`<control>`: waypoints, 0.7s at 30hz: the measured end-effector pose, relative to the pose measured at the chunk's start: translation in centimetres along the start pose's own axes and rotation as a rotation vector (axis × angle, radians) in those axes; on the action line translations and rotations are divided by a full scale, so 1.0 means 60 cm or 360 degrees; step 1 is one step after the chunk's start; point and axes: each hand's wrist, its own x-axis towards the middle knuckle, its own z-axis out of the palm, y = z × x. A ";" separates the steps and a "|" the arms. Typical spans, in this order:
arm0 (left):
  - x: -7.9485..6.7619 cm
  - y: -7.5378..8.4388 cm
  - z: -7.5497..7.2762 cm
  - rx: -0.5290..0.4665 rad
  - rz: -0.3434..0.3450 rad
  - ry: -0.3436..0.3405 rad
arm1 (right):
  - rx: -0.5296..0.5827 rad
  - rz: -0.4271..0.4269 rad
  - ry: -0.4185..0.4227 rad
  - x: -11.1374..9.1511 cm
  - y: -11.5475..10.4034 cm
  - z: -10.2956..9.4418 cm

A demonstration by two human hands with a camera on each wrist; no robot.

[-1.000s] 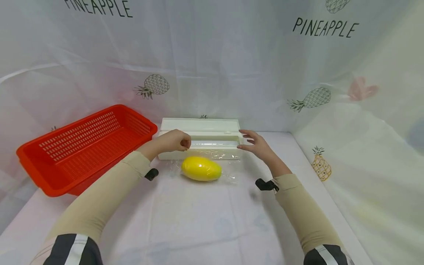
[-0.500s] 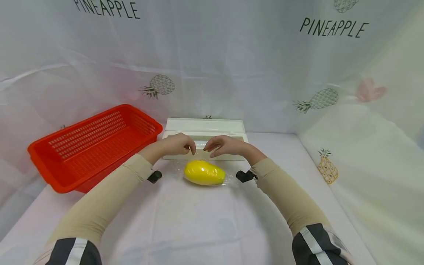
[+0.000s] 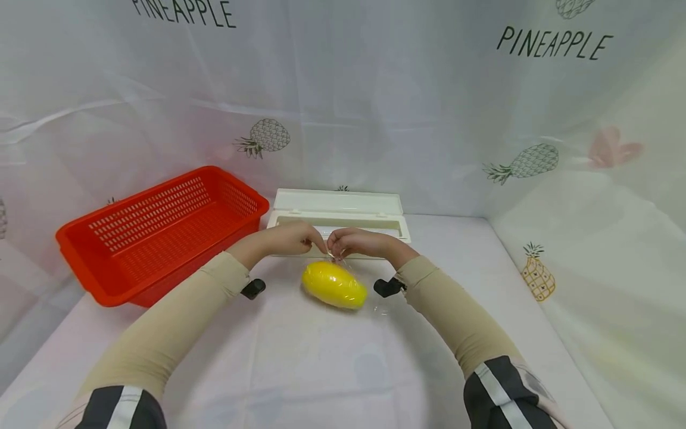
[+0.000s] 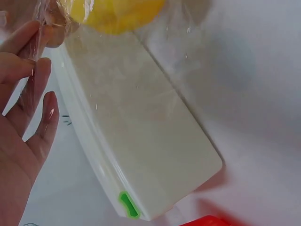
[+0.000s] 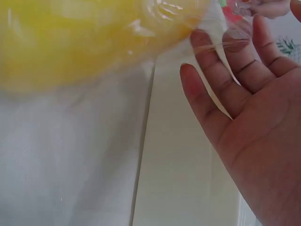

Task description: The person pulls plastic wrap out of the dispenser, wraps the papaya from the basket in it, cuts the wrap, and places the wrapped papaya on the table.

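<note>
A glossy yellow oval object (image 3: 333, 285), like a toy fruit, lies under clear plastic wrap in front of a long white plastic-wrap dispenser (image 3: 337, 202) with its lid raised. My left hand (image 3: 292, 237) pinches gathered plastic wrap (image 4: 35, 61) just above the yellow object; in the left wrist view the film runs between its fingers. My right hand (image 3: 367, 243) meets it from the other side, fingertips at the same bunch of film. In the right wrist view several of its fingers (image 5: 218, 82) reach fairly straight against the wrap, with the thumb mostly out of frame.
A red slotted basket (image 3: 161, 238) stands left of the dispenser, close by the left forearm. A green slider (image 4: 129, 205) sits on the dispenser's end. Behind rises a white curtain (image 3: 375, 119) printed with pineapples; white cloth (image 3: 321, 369) covers the table.
My right hand has moved left from the dispenser's right end to meet my left hand. The film is now drawn up and bunched, and the yellow object has tilted, its right end nearer me.
</note>
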 end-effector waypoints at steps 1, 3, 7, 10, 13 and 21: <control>0.000 0.002 0.001 -0.0011 0.0011 0.0000 | -0.0013 0.0013 0.0000 -0.002 -0.001 -0.001; -0.001 0.005 0.002 -0.0031 0.0017 -0.0005 | -0.0043 0.0048 -0.0006 -0.005 -0.003 -0.003; -0.001 0.009 0.004 -0.0048 0.0011 -0.0001 | -0.0106 0.0123 -0.0046 -0.018 -0.005 -0.012; -0.002 0.012 0.004 -0.0066 -0.0020 0.0003 | -0.0151 0.0148 -0.0084 -0.032 -0.006 -0.020; -0.004 0.013 0.004 -0.0093 -0.0044 -0.0006 | -0.0184 0.0127 -0.0136 -0.050 -0.009 -0.027; -0.016 0.024 0.008 -0.0166 -0.0073 -0.0066 | -0.0286 0.0095 -0.0153 -0.085 -0.021 -0.025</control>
